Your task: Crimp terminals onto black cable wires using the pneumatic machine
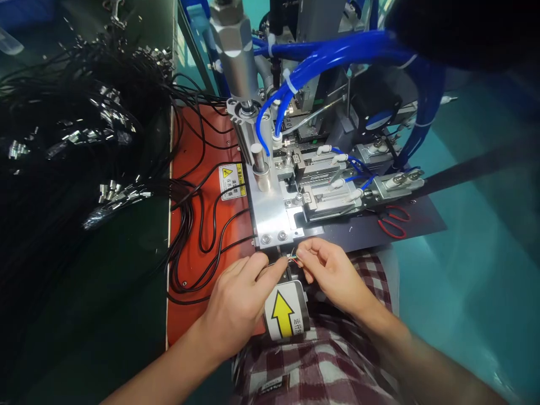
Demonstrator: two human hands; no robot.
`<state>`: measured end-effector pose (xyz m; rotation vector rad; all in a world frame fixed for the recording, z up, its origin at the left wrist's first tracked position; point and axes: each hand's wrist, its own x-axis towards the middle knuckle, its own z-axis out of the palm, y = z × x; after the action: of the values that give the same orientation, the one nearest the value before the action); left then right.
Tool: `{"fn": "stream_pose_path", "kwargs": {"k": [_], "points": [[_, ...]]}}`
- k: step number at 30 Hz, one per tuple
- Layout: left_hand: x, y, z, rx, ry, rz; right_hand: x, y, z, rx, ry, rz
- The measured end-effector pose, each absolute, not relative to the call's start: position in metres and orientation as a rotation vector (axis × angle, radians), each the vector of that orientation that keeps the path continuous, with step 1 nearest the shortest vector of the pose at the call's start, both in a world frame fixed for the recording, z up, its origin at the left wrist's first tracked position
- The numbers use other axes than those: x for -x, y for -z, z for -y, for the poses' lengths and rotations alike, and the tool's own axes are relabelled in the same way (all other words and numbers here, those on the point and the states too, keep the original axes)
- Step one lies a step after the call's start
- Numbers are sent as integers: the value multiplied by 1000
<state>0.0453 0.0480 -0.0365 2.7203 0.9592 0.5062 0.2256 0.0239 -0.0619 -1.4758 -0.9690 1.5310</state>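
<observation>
Cable end (pixel 291 260) at frame centre, just below machine's metal plate (pixel 270 216) — thin coloured wires fanned out, not yet in fixture. Left hand (pixel 236 304) fingers pinch cable; right hand (pixel 333 270) fingers grip wire tips. Big pile of cables (pixel 84 140) upper left.

I count two hands at work, my left hand (pixel 236 301) and my right hand (pixel 333 270), both pinching at one thin black cable end with coloured wire strands (pixel 291 259) near me. One pair of red-handled scissors (pixel 393 220) lies to the right. One yellow triangle warning label (pixel 232 181) sits on one orange mat (pixel 198 185). One yellow arrow sticker (pixel 282 315) is near me. Two round screws (pixel 274 238) show on the silver metal plate. One tangled heap of black cables with metal plugs (pixel 84 140) fills the left, too many to count.
</observation>
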Motion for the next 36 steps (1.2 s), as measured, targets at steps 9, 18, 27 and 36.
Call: {"fn": "stream_pose_path", "kwargs": {"k": [9,18,27,36], "points": [[-39,43,-48,-2681,-480,-937,-223,65,-24,1487,-1509,989],[-40,45,-46,-2658,-476,-934,-223,64,-23,1506,-1507,982],[-40,47,-48,-2656,-502,-930,-224,68,-21,1510,-1511,990],[-41,46,-47,-2669,-501,-928,-223,75,-16,1536,-1378,1103]]}}
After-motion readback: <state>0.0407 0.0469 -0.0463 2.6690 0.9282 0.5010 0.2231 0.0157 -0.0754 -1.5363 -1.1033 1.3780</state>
